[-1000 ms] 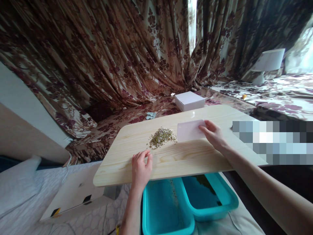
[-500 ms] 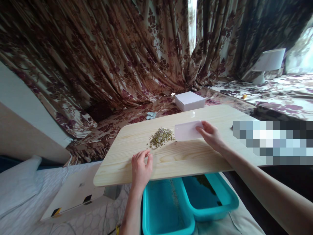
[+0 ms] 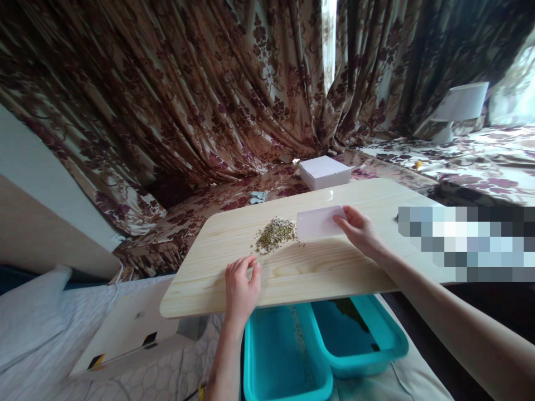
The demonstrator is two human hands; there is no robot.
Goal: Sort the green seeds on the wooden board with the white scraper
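Note:
My right hand [image 3: 358, 228] pinches the right end of a thin white rectangular plastic sheet [image 3: 316, 224], thumb on top. The sheet's left edge meets the right side of a loose pile of small green and whitish grains [image 3: 276, 235]; whether they are seeds or beads I cannot tell. A few stray grains lie around the pile on the pale wooden tabletop [image 3: 334, 262]. Near the front edge of the board rests my left hand [image 3: 242, 281], nothing in it, its fingers slightly bent and the thumb apart, just below the pile.
Below the front edge sit two turquoise plastic tubs [image 3: 288, 384]; the left has grains along its inner wall, the right holds something dark green. Behind the board are a white box [image 3: 325, 170] and a folded cloth [image 3: 258, 197]. A flat carton [image 3: 125, 328] lies left.
My right hand has shifted the white sheet slightly left against the pile, and several grains now show by its lower left corner. My left hand has stayed in place.

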